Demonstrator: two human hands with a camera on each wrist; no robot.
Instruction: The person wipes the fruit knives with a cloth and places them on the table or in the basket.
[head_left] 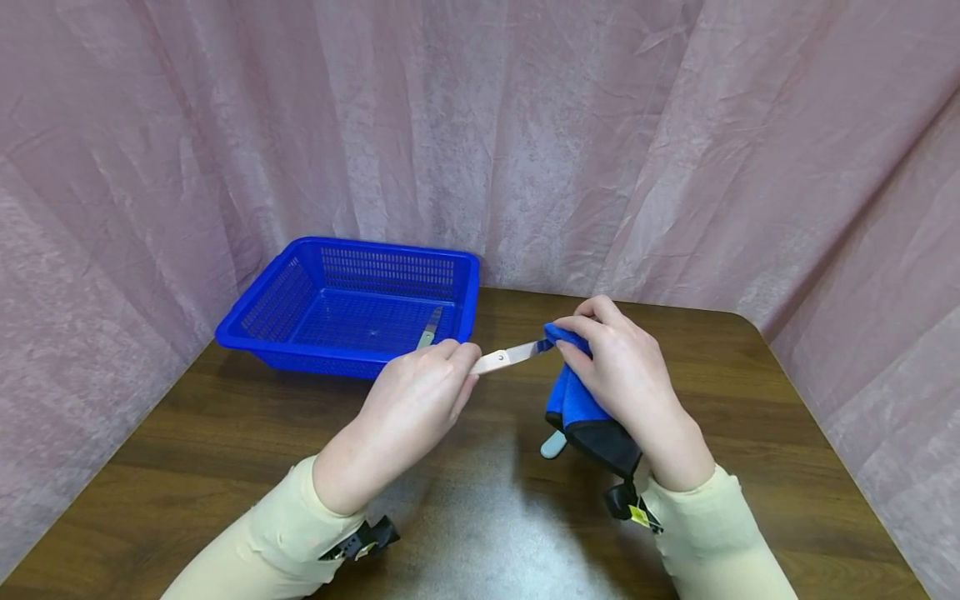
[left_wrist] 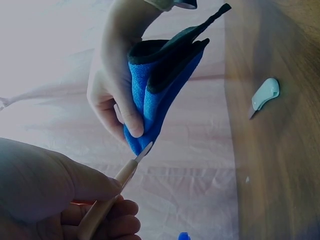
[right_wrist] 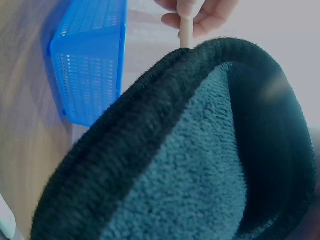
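Observation:
My left hand (head_left: 427, 383) grips the cream handle of a small knife (head_left: 504, 360), its blade pointing right. With thumb and fingers, my right hand (head_left: 622, 358) pinches a folded blue cloth (head_left: 581, 400) with black edging around the blade's tip, which is partly hidden. In the left wrist view, the blade (left_wrist: 144, 151) lies against the cloth's lower end. The rest of the cloth hangs below my right hand and fills much of the right wrist view. Below the cloth on the table lies a second knife with a pale green handle (head_left: 553, 445).
A blue plastic basket (head_left: 352, 360) with slotted walls stands at the back left of the wooden table (head_left: 720, 375). Inside it, near the right end, is another knife (head_left: 429, 329) with a pale green handle. A pink curtain (head_left: 480, 125) hangs behind the table.

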